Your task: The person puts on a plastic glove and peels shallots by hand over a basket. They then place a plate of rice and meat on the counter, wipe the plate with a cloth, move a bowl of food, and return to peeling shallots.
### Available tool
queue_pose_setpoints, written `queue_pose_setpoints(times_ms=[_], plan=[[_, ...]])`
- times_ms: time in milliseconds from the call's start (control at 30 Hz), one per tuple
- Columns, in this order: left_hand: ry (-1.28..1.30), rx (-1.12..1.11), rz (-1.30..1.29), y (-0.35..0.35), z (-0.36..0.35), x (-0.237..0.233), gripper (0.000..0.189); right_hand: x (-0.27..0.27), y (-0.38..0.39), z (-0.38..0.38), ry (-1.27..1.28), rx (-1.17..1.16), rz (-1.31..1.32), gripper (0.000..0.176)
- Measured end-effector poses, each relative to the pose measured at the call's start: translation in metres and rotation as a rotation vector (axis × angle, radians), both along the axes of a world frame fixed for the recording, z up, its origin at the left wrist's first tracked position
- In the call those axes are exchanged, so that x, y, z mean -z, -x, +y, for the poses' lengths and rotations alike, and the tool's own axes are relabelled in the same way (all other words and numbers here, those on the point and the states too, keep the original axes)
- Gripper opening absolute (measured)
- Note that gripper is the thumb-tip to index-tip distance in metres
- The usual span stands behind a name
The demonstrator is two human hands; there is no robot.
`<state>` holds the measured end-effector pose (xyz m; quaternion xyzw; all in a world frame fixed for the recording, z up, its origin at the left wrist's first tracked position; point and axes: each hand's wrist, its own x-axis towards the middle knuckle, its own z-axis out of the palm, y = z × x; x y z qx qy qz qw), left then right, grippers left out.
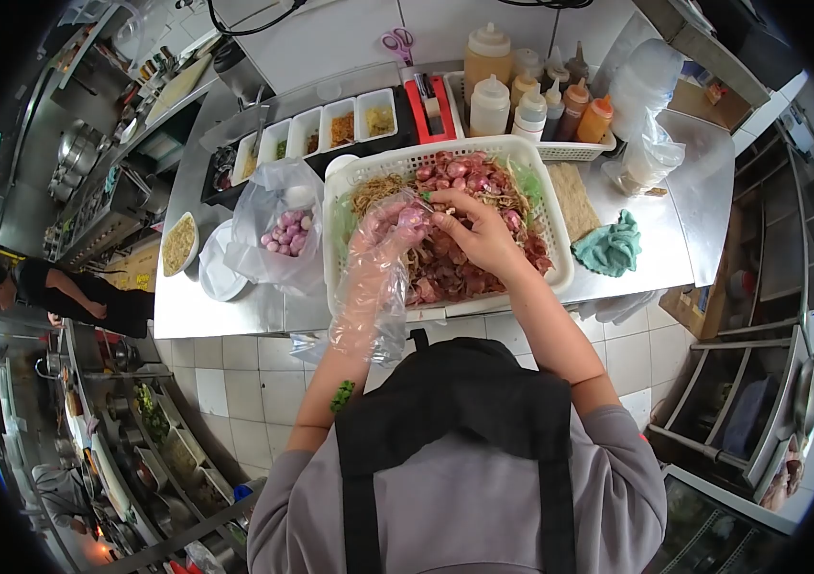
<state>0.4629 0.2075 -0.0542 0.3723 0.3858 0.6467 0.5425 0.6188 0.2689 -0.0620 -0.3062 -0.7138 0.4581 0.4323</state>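
A white plastic basket [541,161] on the steel counter is full of shallots and reddish peels. My left hand [390,225], inside a loose clear plastic glove, holds a shallot [413,218] over the basket. My right hand [477,232] is bare; its fingers pinch at the same shallot from the right. A clear plastic bag [278,220] with several peeled pale-pink shallots [286,232] stands just left of the basket.
Squeeze bottles [531,96] stand in a tray behind the basket, with small white tubs [330,126] of toppings to the left. A teal cloth [608,246] lies right of the basket. Another person [72,292] stands far left. White plates [214,273] sit near the bag.
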Motion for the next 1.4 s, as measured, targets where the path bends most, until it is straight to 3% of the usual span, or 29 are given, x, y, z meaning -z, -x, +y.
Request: queue_pose_setpoints(times_ms=[100, 267, 433, 700, 933, 1000, 1133, 1300, 1400], plan=[[0.143, -0.059, -0.074, -0.004, -0.001, -0.012, 0.034, 0.0, -0.001, 0.0, 0.014, 0.009, -0.004, 0.025], [0.084, -0.092, -0.178, -0.003, 0.001, -0.007, 0.032, 0.0, -0.001, -0.002, -0.029, 0.066, -0.025, 0.029], [-0.033, -0.091, -0.33, 0.002, 0.002, 0.001, 0.033, -0.007, 0.0, -0.006, -0.124, -0.13, -0.043, 0.033], [0.028, -0.095, -0.26, 0.003, 0.002, 0.009, 0.024, -0.01, 0.001, -0.005, -0.128, -0.164, -0.082, 0.031], [0.018, -0.074, -0.224, 0.005, 0.004, 0.012, 0.026, -0.011, 0.001, -0.004, -0.092, -0.181, -0.087, 0.032], [-0.033, -0.139, -0.047, 0.006, 0.003, 0.014, 0.028, -0.011, 0.0, -0.003, -0.128, -0.158, -0.085, 0.031], [-0.035, -0.15, -0.084, 0.004, 0.001, 0.011, 0.03, -0.008, -0.001, -0.004, -0.152, -0.166, -0.096, 0.03], [0.004, -0.148, 0.108, 0.005, -0.001, 0.011, 0.029, -0.009, 0.001, -0.002, -0.14, -0.158, -0.101, 0.029], [0.029, -0.158, 0.077, 0.003, -0.001, 0.004, 0.031, -0.01, 0.001, -0.003, -0.086, -0.163, -0.152, 0.027]])
